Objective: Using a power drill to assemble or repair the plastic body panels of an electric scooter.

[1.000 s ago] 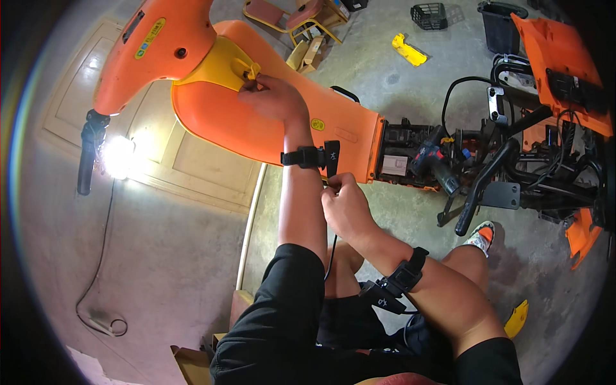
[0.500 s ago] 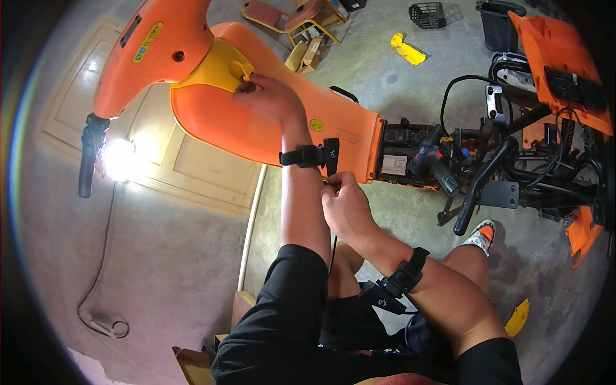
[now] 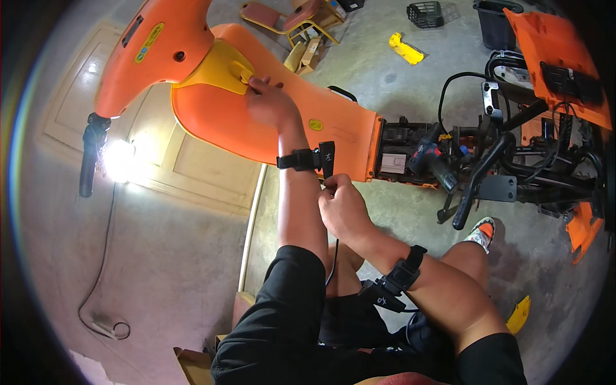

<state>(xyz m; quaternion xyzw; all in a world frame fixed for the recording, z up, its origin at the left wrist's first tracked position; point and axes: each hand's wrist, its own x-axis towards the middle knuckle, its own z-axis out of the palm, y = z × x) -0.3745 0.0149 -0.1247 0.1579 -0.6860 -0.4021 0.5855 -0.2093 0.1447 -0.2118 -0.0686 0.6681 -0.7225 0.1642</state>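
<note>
At the upper left, my left hand [image 3: 273, 102] reaches the yellow panel [image 3: 215, 67] set into the orange scooter body [image 3: 282, 115]. Its fingertips are closed on a small yellow hook [image 3: 243, 74] that sticks out of that panel; the other fingers are slightly spread. My right hand [image 3: 344, 202] is close to my left forearm, just under the black wedge-shaped tab of the wrist strap [image 3: 301, 160]. Thumb and fingers there are pinched together, and what lies between them is hidden. A thin black cable [image 3: 335, 256] hangs below this hand.
A cordless drill [image 3: 433, 163] rests on the exposed scooter frame [image 3: 487, 160] at right. Yellow panels [image 3: 406, 49] lie on the floor, with a black crate [image 3: 425, 15] and a bucket [image 3: 495, 25] farther back. A bright lamp [image 3: 120, 160] shines beside the handlebar grip [image 3: 86, 160].
My left hand has shifted slightly right and down along the yellow hook, and its fingers have spread a little. My right hand remains almost in place, still pinched.
</note>
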